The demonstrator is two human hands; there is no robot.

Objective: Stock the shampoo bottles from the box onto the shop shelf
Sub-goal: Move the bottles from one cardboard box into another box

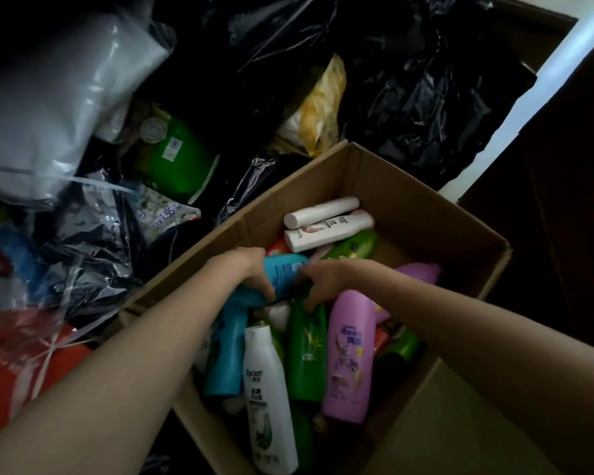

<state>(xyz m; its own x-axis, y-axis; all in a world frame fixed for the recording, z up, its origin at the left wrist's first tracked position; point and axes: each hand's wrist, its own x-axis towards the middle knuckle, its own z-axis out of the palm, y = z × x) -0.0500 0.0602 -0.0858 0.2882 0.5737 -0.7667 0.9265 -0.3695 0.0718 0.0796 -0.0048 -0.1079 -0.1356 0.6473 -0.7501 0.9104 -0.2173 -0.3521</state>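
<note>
An open cardboard box (408,200) lies below me, filled with several shampoo bottles lying flat. My left hand (254,269) grips a light blue bottle (285,269) near the box's middle. My right hand (318,282) reaches in from the right, fingers curled over the top end of a green bottle (306,347) right beside the blue one. Near them lie a purple bottle (350,354), a white bottle (268,399), a teal bottle (225,351) and white bottles (326,221) at the far end. No shelf is in view.
Black plastic bags (408,80) pile up behind the box. A grey bag (48,108), a green pouch (175,159) and a yellow packet (323,111) lie to the left and behind. A red bag (24,358) sits at left. A dark cabinet (563,217) stands at right.
</note>
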